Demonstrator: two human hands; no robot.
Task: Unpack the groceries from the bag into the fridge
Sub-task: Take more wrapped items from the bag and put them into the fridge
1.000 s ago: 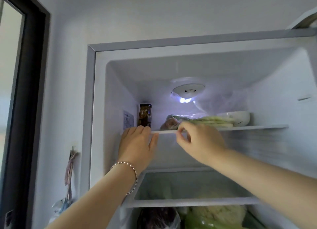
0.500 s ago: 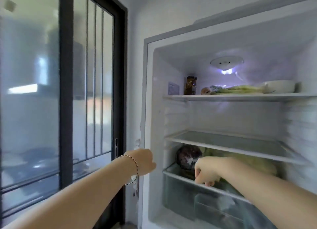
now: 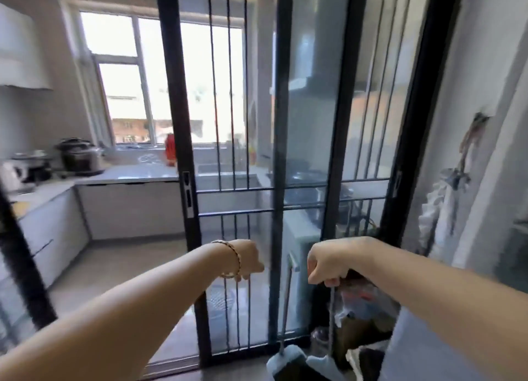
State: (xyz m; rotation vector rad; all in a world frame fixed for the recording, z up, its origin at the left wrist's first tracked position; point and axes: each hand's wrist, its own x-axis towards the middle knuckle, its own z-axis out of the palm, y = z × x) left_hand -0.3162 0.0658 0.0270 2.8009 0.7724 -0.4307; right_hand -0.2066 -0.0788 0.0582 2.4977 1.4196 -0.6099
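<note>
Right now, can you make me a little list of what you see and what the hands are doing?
view: sliding glass door, black frame, kitchen behind
fridge: not in view
left hand: low, fingers loosely curled, nothing held; bracelet on wrist
right hand: curled just above the bag; grip unclear
bag: crinkly plastic, low by the door, blurred
counter: pot, red bottle

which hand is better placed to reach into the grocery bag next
Right. The right hand sits just above the bag at lower right, perhaps touching it; the left hand hangs farther off, before the sliding door.
</note>
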